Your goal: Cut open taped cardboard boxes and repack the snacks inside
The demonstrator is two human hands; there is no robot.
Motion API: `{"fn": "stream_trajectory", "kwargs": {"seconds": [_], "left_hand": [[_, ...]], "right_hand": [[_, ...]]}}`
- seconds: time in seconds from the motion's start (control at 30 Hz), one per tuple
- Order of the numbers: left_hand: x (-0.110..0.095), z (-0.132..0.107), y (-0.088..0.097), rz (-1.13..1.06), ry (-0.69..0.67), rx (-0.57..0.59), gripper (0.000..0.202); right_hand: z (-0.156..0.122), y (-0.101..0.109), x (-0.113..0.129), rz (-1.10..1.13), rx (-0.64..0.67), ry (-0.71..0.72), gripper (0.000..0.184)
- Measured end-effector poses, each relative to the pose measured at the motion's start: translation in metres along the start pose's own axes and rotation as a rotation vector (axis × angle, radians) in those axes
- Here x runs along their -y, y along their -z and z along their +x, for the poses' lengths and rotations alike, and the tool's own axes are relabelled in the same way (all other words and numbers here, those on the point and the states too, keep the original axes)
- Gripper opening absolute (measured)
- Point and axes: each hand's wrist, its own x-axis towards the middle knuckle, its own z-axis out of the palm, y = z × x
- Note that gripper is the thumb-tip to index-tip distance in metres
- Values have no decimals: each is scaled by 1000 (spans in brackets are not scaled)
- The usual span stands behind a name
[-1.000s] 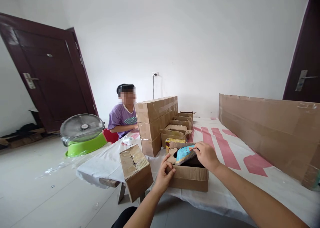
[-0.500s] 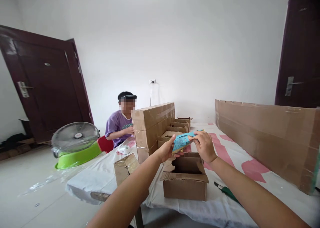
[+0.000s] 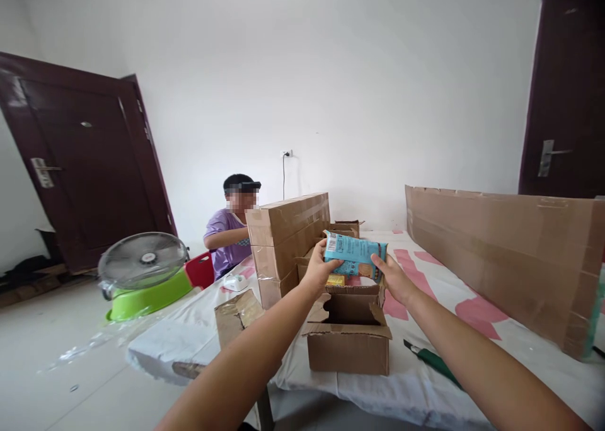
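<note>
Between my two hands is a light blue printed packet (image 3: 355, 254), held up above the table with its broad face turned toward me. My left hand (image 3: 322, 267) grips its left end, thumb on the front. At the right end, my right hand (image 3: 391, 276) closes on the packet with its thumb pressed on the face. A small yellow item (image 3: 335, 280) shows just under the packet; its kind I cannot make out. Below my hands stands an open cardboard box (image 3: 348, 351), flaps spread, its inside dark. A green-handled utility knife (image 3: 435, 363) lies right of the box.
Stacked taped cartons (image 3: 283, 242) stand left of centre, with more open boxes (image 3: 347, 228) behind. A long cardboard panel (image 3: 501, 254) borders the table's right. A co-worker (image 3: 231, 242) sits at the far left side, near a fan (image 3: 144, 259). The cloth-covered table (image 3: 425, 305) has pink patches.
The packet has turned from a slant to lie broad face toward me. My right hand has shifted from its top edge to its right end. A yellow item now shows beneath it.
</note>
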Motion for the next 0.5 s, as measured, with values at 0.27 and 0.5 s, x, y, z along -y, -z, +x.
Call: {"fn": "stream_trajectory", "kwargs": {"seconds": [0.27,0.5], "left_hand": [[2,-117,9,569,-221,540,73],[76,-185,60,844,-226,768,46]], "right_hand": [[-85,61,2,147,-48,-220,47],[-162,92,-62,195,73,-472,43]]}}
